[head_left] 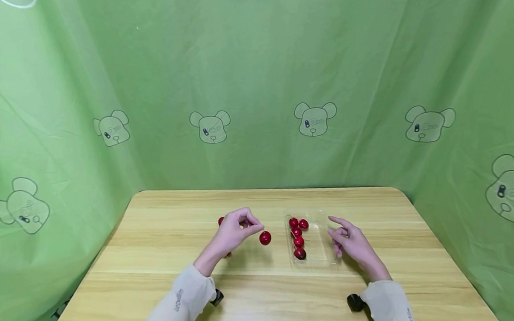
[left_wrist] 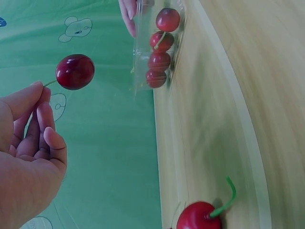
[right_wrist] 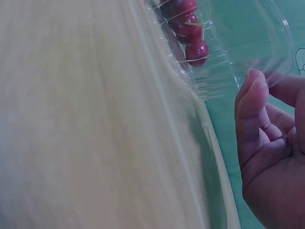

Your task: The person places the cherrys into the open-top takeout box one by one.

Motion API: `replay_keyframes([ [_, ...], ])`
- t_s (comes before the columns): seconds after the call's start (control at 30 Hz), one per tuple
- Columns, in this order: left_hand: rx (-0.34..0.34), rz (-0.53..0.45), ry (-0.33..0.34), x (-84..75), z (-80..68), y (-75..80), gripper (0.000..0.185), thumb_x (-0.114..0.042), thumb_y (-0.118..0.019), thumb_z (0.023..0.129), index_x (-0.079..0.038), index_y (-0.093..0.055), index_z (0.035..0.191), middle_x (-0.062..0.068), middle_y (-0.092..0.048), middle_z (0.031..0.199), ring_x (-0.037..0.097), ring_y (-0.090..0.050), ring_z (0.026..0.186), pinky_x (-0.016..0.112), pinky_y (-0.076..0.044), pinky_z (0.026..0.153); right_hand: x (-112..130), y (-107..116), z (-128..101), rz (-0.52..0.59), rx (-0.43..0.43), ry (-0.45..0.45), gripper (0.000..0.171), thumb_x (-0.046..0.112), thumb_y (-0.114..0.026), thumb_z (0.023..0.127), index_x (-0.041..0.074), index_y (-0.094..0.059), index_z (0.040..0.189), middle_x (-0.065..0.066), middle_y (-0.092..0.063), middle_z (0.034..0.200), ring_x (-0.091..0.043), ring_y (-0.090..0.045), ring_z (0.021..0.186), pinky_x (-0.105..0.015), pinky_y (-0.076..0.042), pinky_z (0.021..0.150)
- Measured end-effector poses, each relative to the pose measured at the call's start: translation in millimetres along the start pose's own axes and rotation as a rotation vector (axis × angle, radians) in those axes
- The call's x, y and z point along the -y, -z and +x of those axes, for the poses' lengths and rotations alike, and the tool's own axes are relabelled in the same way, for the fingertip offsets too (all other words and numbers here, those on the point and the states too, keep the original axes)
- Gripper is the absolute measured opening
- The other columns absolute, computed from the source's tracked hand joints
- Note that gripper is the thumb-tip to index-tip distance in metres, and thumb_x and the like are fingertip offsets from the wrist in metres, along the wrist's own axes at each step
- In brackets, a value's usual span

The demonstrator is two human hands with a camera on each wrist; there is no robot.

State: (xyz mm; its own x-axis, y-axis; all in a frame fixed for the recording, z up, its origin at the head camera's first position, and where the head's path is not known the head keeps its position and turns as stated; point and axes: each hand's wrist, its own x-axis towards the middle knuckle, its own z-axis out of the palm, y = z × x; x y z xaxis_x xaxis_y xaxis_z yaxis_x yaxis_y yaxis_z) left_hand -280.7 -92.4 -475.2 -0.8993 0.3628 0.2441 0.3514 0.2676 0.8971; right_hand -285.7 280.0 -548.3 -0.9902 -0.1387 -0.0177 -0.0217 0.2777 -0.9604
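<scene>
My left hand (head_left: 232, 232) pinches the thin green stem of a dark red cherry (head_left: 265, 238) between thumb and forefinger. The cherry hangs above the table, left of a clear plastic box (head_left: 321, 263). Along the box's left side sit several cherries (head_left: 298, 241), mostly in a column. My right hand (head_left: 352, 243) is at the box's right edge, with forefinger and thumb apart; whether it touches the plastic I cannot tell. Partly hidden behind the left hand, a loose cherry (head_left: 221, 221) lies on the table; the left wrist view shows a cherry (left_wrist: 199, 216) with a curved green stem.
The wooden table (head_left: 267, 304) has a light grain and rounded far corners. A green curtain (head_left: 249, 56) printed with bear heads hangs behind it and at both sides. Black wrist devices (head_left: 355, 303) are worn at both cuffs.
</scene>
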Motion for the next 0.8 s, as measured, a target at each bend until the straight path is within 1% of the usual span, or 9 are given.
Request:
replay_keyframes([
  [0.2,-0.008,-0.029,0.012,-1.4,8.7,-11.3,0.011,-0.016,-0.079,0.092,-0.013,-0.069,0.090,0.000,-0.072,0.093,0.014,-0.064,0.081,0.024,-0.054,0.071,1.8,0.1,-1.0,-0.001,0.000,-0.005,0.060,0.017,-0.061,0.106,0.004,-0.036,0.158,-0.026,-0.063,0.089,-0.014,-0.059,0.057,-0.030,-0.056,0.053],
  [0.33,-0.014,-0.027,-0.001,-0.8,15.0,-18.4,0.012,-0.016,-0.080,0.091,-0.014,-0.069,0.089,-0.001,-0.073,0.092,0.013,-0.062,0.079,0.022,-0.053,0.069,3.0,0.0,-1.6,0.001,-0.002,-0.002,0.060,0.017,-0.061,0.105,0.003,-0.036,0.158,-0.027,-0.063,0.089,-0.014,-0.059,0.056,-0.030,-0.056,0.053],
  [0.47,-0.020,-0.031,-0.021,-1.0,20.0,-25.1,0.011,-0.014,-0.080,0.091,-0.013,-0.069,0.089,0.000,-0.073,0.092,0.011,-0.061,0.076,0.021,-0.052,0.067,3.5,-0.2,-2.0,0.000,0.000,-0.002,0.061,0.019,-0.062,0.105,0.004,-0.035,0.158,-0.027,-0.063,0.089,-0.014,-0.059,0.056,-0.030,-0.056,0.053],
  [0.57,-0.017,-0.046,-0.025,-1.9,23.2,-30.5,0.011,-0.013,-0.080,0.091,-0.010,-0.069,0.090,0.002,-0.073,0.092,0.010,-0.060,0.075,0.021,-0.051,0.065,3.8,-0.3,-2.1,0.001,0.002,-0.004,0.061,0.018,-0.062,0.105,0.004,-0.035,0.158,-0.027,-0.063,0.089,-0.014,-0.059,0.057,-0.030,-0.056,0.054],
  [0.8,-0.008,-0.042,-0.024,-5.2,29.5,-42.2,0.011,-0.013,-0.079,0.091,-0.011,-0.069,0.090,0.002,-0.073,0.093,0.009,-0.060,0.075,0.020,-0.051,0.066,4.9,-0.5,-2.7,0.004,0.000,-0.006,0.061,0.016,-0.061,0.105,0.004,-0.035,0.159,-0.026,-0.063,0.089,-0.015,-0.059,0.057,-0.030,-0.056,0.054],
])
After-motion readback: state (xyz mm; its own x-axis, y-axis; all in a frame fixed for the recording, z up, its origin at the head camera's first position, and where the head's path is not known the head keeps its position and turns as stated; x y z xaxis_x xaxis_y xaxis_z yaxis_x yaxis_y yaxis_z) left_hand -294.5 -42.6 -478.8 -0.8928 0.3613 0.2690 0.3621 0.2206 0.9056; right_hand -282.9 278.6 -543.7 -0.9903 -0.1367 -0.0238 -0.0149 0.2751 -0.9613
